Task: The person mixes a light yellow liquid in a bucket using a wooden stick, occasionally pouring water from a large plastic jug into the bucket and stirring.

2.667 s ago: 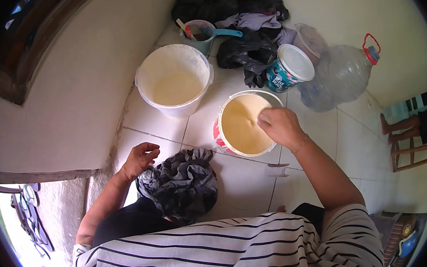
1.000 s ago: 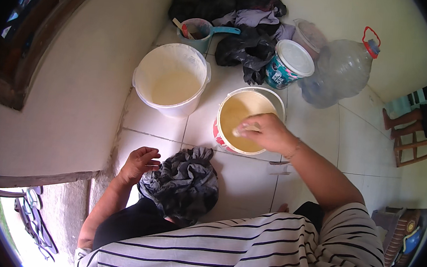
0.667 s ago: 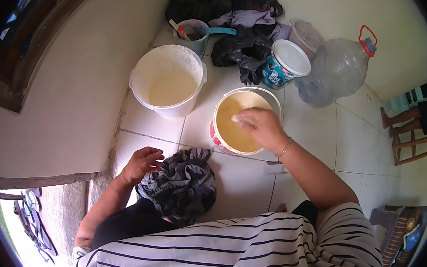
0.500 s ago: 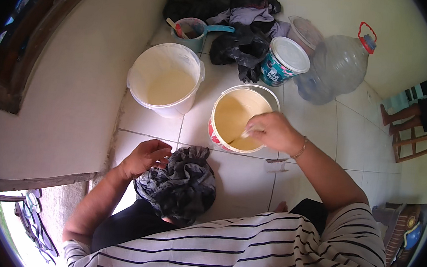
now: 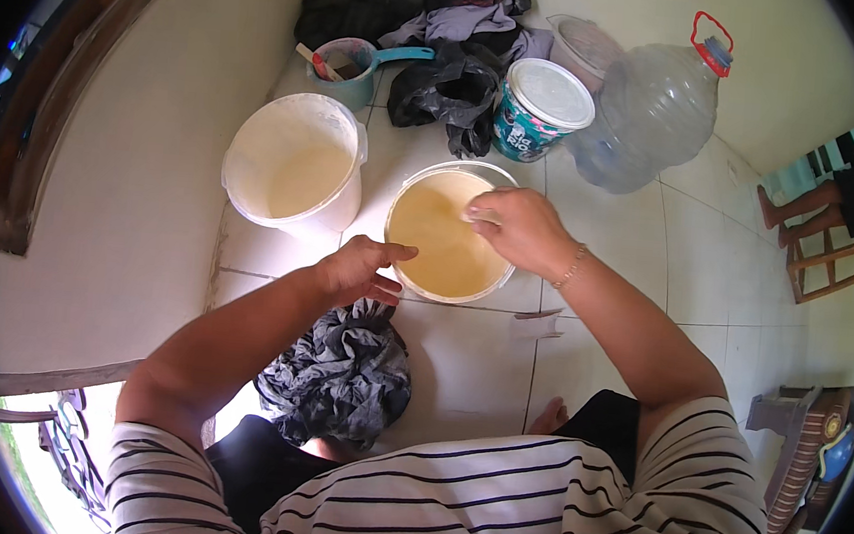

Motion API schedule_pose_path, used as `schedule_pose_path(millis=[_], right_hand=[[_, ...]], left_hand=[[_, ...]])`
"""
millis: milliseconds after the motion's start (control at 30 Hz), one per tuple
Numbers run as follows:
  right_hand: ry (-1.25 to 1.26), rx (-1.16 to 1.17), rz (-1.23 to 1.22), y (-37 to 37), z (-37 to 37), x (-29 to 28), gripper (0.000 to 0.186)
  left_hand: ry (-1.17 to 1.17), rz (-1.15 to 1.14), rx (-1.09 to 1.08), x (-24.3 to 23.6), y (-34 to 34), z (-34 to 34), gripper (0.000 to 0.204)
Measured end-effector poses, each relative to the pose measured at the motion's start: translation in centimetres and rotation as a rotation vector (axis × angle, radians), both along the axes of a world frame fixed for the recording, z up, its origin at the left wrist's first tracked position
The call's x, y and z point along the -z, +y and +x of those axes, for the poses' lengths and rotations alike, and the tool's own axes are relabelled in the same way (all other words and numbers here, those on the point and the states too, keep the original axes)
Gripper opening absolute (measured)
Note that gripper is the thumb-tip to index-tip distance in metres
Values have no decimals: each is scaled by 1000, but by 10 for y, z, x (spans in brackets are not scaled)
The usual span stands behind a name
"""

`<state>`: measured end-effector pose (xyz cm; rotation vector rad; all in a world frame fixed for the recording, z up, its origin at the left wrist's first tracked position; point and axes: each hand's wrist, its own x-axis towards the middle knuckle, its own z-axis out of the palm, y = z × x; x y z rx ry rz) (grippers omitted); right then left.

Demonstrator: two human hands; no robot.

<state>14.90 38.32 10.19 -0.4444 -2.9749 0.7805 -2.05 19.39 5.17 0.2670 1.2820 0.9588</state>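
Note:
A white bucket [image 5: 442, 296] of creamy yellow, paint-like liquid stands on the tiles in front of me. My left hand [image 5: 362, 270] grips its near-left rim, thumb over the edge and fingers against the outer wall. Over the bucket's right side, my right hand [image 5: 522, 229] is closed around a pale-handled tool [image 5: 486, 214]; its lower end is hidden in the bucket. A crumpled dark grey cloth [image 5: 343, 376] lies below my left hand, near my leg. To the left of the bucket stands a larger white bucket [image 5: 337, 200] with a pale coating inside.
Behind the buckets are a teal dipper [image 5: 356, 91] holding tools, a black plastic bag [image 5: 441, 92], a lidded teal tub [image 5: 551, 91] and a large clear water jug [image 5: 655, 114]. A small pale scrap [image 5: 539, 324] lies on the tiles. Another person's legs [image 5: 808, 205] show by a wooden stool [image 5: 828, 267].
My left hand has moved from the dark cloth up to the bucket's rim. My right hand has shifted slightly up and left over the liquid with the tool still in it.

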Motion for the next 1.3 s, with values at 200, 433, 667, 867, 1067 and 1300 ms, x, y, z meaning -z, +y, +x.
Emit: schedule_pose_path(millis=[200, 433, 667, 867, 1067, 1300], right_hand=[[46, -233, -139, -19, -2, -8, 17], [31, -194, 21, -1, 23, -70, 18], [181, -219, 498, -11, 33, -97, 16], [272, -88, 264, -14, 53, -100, 16], [364, -127, 187, -1, 42, -115, 20], [422, -115, 568, 5, 42, -140, 18]], left_hand=[[33, 3, -361, 6, 0, 25, 38], [83, 76, -531, -9, -8, 49, 22], [67, 306, -629, -33, 2, 53, 22], [49, 461, -725, -62, 33, 83, 23], [36, 502, -703, -73, 44, 84, 22], [-27, 482, -664, -73, 40, 81, 21]])
